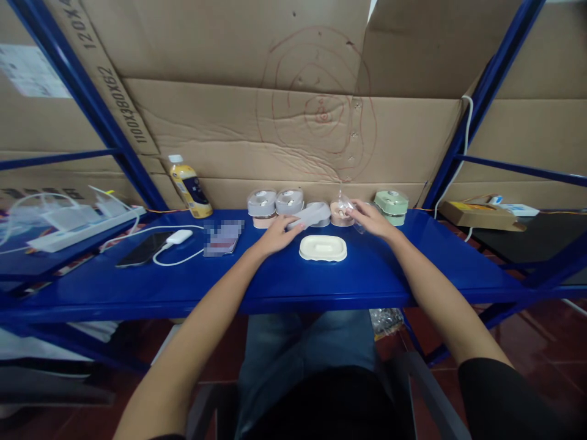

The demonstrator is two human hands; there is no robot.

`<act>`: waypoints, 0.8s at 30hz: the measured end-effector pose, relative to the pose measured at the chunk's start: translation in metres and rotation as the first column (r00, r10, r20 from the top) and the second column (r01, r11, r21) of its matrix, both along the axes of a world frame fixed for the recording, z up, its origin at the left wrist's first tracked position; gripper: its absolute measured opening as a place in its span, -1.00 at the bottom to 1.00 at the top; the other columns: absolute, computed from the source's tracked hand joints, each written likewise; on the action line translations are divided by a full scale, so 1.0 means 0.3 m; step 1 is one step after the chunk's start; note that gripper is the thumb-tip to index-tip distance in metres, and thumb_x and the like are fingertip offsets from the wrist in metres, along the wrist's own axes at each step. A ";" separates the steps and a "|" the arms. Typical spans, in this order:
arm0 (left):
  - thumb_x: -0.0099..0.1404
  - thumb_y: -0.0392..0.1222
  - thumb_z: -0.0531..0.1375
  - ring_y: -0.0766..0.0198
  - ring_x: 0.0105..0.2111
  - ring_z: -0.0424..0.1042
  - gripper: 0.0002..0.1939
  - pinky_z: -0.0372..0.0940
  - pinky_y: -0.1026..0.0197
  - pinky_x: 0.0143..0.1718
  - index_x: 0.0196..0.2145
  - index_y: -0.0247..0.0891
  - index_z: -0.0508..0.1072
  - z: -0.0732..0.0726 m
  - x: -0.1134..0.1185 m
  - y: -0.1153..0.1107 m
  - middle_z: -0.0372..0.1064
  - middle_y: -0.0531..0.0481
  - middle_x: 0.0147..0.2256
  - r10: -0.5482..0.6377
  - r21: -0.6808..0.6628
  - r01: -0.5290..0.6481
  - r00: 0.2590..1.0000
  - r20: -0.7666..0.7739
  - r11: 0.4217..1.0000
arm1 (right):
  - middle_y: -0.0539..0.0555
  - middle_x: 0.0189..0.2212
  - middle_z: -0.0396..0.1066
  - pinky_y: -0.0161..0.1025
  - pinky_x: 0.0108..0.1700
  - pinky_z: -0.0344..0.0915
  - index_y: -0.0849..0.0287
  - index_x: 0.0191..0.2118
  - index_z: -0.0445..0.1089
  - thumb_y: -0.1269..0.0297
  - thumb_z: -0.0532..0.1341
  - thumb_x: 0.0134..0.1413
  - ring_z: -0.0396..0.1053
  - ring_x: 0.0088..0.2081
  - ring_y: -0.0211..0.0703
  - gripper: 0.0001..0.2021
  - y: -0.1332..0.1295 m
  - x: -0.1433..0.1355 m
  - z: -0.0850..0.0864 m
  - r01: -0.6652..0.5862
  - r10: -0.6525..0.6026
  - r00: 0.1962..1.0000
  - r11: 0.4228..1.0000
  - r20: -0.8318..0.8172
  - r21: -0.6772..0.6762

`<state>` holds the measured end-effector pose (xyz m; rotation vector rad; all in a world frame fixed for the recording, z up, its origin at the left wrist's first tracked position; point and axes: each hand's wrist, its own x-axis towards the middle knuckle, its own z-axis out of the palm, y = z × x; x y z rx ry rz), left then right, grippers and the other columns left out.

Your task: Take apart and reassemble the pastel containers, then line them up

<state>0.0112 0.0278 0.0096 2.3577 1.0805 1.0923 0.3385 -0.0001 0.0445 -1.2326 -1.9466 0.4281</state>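
Note:
A pale grey, long rounded piece (308, 216) is in my left hand (280, 234), with the thumb along its near side. My right hand (371, 219) pinches a clear plastic piece (356, 225) in front of a pinkish round container (340, 214); whether it is a lid or a wrapper I cannot tell. On the table just below the hands lies a cream oval tray-like piece (323, 248) with a raised rim. Another grey container (321, 211) is partly hidden behind the piece in my left hand.
Two stacked containers with clear lids (262, 208) stand at the back left of my hands, a green container (391, 208) at the right. Further left are a phone (145, 249), a white cable (177, 263), a yellow bottle (190, 188) and a power strip (87, 229). Cardboard (206, 134) backs the blue table (275, 281).

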 end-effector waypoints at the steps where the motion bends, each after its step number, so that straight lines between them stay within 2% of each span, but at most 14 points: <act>1: 0.42 0.29 0.13 -0.07 0.09 0.42 -0.41 0.28 -0.13 0.27 0.06 -0.23 0.61 0.003 -0.009 0.005 0.50 -0.17 0.00 0.034 0.002 -0.034 0.999 -0.004 0.999 | 0.20 0.04 0.58 0.16 0.18 0.43 0.07 0.24 0.40 -0.24 0.14 0.35 0.53 0.04 0.15 -0.42 -0.002 0.001 0.003 -0.001 0.001 1.000 1.000 -0.008 -0.003; 4: 0.43 0.29 0.13 -0.09 0.10 0.41 -0.41 0.28 -0.16 0.26 0.05 -0.25 0.61 0.012 -0.019 -0.002 0.49 -0.19 -0.01 0.025 0.006 -0.025 0.998 -0.052 1.000 | 0.19 0.00 0.59 0.13 0.15 0.45 0.06 0.19 0.43 -0.30 0.06 0.37 0.53 0.01 0.15 -0.40 -0.005 -0.001 0.005 0.004 -0.004 1.000 1.000 -0.030 -0.007; 7: 0.39 0.31 0.18 -0.10 0.13 0.41 -0.42 0.30 -0.15 0.26 0.06 -0.20 0.61 0.020 -0.002 -0.036 0.39 -0.20 0.09 -0.116 -0.011 0.116 0.986 -0.123 0.993 | 0.19 0.03 0.58 0.10 0.16 0.45 0.05 0.19 0.41 -0.33 0.01 0.37 0.54 0.02 0.15 -0.37 -0.006 -0.004 0.006 0.028 -0.028 0.998 1.000 -0.047 -0.014; 10: 0.35 0.29 0.27 -0.13 0.23 0.37 -0.47 0.23 -0.17 0.34 0.06 -0.14 0.62 0.017 0.030 -0.075 0.30 -0.20 0.19 -0.271 -0.026 0.271 0.944 -0.189 0.962 | 0.23 0.09 0.55 0.10 0.14 0.45 0.10 0.27 0.35 -0.30 0.09 0.34 0.53 0.02 0.15 -0.35 -0.011 -0.010 0.009 0.025 -0.024 0.999 1.000 -0.036 0.003; 12: 0.33 0.25 0.31 -0.17 0.29 0.31 -0.49 0.19 -0.19 0.37 0.06 -0.12 0.62 0.009 0.050 -0.091 0.29 -0.20 0.21 -0.325 -0.035 0.325 0.922 -0.212 0.945 | 0.25 0.12 0.53 0.12 0.13 0.45 0.14 0.32 0.32 -0.26 0.20 0.27 0.53 0.00 0.15 -0.29 -0.018 -0.019 0.010 0.004 -0.004 1.000 0.999 0.002 0.034; 15: 0.27 0.21 0.38 -0.18 0.27 0.34 -0.42 0.22 -0.20 0.34 0.15 -0.10 0.55 -0.005 0.071 -0.095 0.34 -0.20 0.19 -0.341 -0.037 0.341 0.919 -0.199 0.939 | 0.24 0.19 0.48 0.13 0.16 0.42 0.12 0.34 0.34 -0.21 0.36 0.12 0.49 0.09 0.19 -0.23 -0.034 -0.045 0.006 -0.101 0.093 0.993 0.990 0.072 0.104; 18: 0.18 0.20 0.45 -0.21 0.21 0.40 -0.22 0.24 -0.24 0.32 0.25 -0.16 0.43 -0.012 0.074 -0.084 0.40 -0.23 0.17 -0.295 -0.001 0.299 0.943 -0.155 0.954 | 0.22 0.24 0.45 0.12 0.20 0.39 0.07 0.32 0.39 -0.17 0.45 0.03 0.43 0.18 0.20 -0.21 -0.050 -0.082 -0.005 -0.238 0.221 0.965 0.964 0.138 0.122; 21: 0.09 0.19 0.50 -0.29 0.24 0.38 -0.10 0.22 -0.27 0.33 0.27 -0.24 0.37 -0.015 0.068 -0.070 0.40 -0.28 0.21 -0.242 -0.012 0.243 0.963 -0.118 0.970 | 0.22 0.16 0.49 0.13 0.18 0.40 0.05 0.34 0.38 -0.17 0.47 0.00 0.46 0.14 0.19 -0.18 -0.061 -0.117 -0.016 -0.282 0.262 0.946 0.956 0.191 0.087; 24: 0.02 0.16 0.54 -0.30 0.28 0.34 0.00 0.21 -0.27 0.34 0.29 -0.27 0.30 -0.027 0.061 -0.057 0.34 -0.32 0.26 -0.249 -0.109 0.243 0.968 -0.041 0.964 | 0.21 0.11 0.50 0.15 0.18 0.40 0.02 0.37 0.36 -0.18 0.48 0.00 0.47 0.10 0.18 -0.15 -0.068 -0.141 -0.023 -0.292 0.262 0.934 0.951 0.241 0.098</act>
